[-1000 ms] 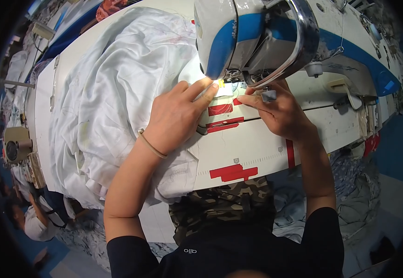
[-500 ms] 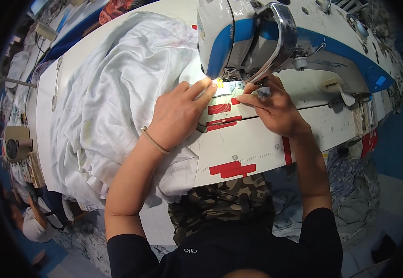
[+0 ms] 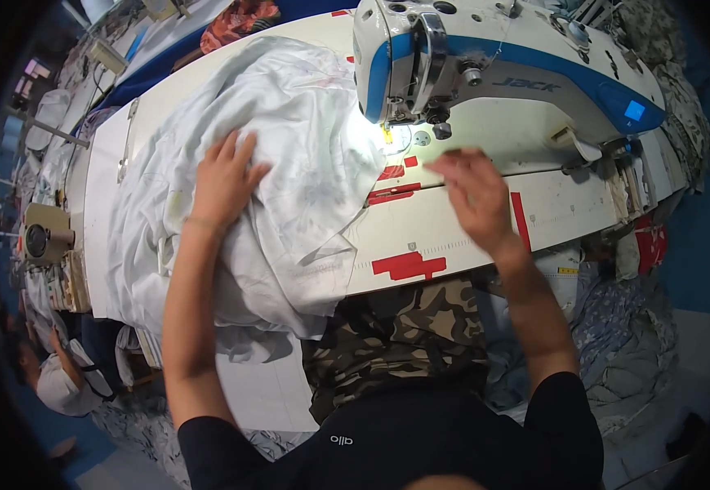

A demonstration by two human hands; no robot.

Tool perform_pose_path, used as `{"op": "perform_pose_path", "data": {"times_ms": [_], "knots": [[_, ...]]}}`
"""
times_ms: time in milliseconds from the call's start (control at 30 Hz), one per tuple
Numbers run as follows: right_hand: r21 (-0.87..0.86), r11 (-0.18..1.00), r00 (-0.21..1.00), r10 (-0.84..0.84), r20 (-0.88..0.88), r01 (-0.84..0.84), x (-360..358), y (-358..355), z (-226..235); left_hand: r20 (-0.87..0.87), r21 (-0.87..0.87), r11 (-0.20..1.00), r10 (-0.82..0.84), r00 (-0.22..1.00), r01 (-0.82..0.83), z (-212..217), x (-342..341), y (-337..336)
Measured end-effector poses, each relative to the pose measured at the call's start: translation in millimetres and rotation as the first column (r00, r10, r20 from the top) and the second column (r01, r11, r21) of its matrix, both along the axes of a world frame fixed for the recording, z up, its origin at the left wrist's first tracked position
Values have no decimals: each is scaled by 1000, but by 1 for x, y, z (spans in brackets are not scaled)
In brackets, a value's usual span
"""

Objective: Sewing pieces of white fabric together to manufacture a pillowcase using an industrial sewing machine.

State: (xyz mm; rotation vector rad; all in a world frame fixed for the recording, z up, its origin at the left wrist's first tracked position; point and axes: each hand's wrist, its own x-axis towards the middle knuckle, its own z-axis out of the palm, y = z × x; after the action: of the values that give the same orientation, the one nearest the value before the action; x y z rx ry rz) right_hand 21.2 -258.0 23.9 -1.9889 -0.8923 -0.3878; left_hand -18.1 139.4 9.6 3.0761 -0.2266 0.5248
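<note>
A large crumpled white cloth [image 3: 289, 163] covers the left half of the sewing table, its right edge close to the lit needle area. Flat on this cloth lies my left hand [image 3: 228, 184], fingers spread, pressing on the folds. My right hand [image 3: 481, 200] hovers over the bare table to the right of the needle area. Its fingers are slightly blurred and loosely apart, and no object shows in them. Beyond both hands stands a white and blue sewing machine [image 3: 469, 69], its lamp shining on the needle plate [image 3: 400, 139].
Red tape strips [image 3: 408, 265] and a printed ruler mark the white table [image 3: 485, 237]. At the right, patterned fabric [image 3: 616, 327] is heaped below the table. A person [image 3: 65, 380] sits at the far left, near a beige device [image 3: 47, 234]. Orange-red cloth [image 3: 239, 24] lies at the back.
My left hand has moved left from the needle area onto the cloth and spread out. My right hand has drawn back from beside the needle. The cloth's edge now covers some red tape.
</note>
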Motion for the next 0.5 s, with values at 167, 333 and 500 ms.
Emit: {"op": "perform_pose_path", "data": {"times_ms": [167, 333, 500], "knots": [[190, 958, 922, 263, -285, -214, -125, -19, -24, -581, 33, 991, 127, 804, -133, 76, -147, -25], [221, 975, 696, 165, -699, -9, -166, -19, -89, -533, -321, 943, -104, 840, -87, 96, -161, -59], [319, 947, 153, 320, -935, -35, -158, -3, -90, -136, -214, 977, -28, 990, -1, 10, -122, -65]]}}
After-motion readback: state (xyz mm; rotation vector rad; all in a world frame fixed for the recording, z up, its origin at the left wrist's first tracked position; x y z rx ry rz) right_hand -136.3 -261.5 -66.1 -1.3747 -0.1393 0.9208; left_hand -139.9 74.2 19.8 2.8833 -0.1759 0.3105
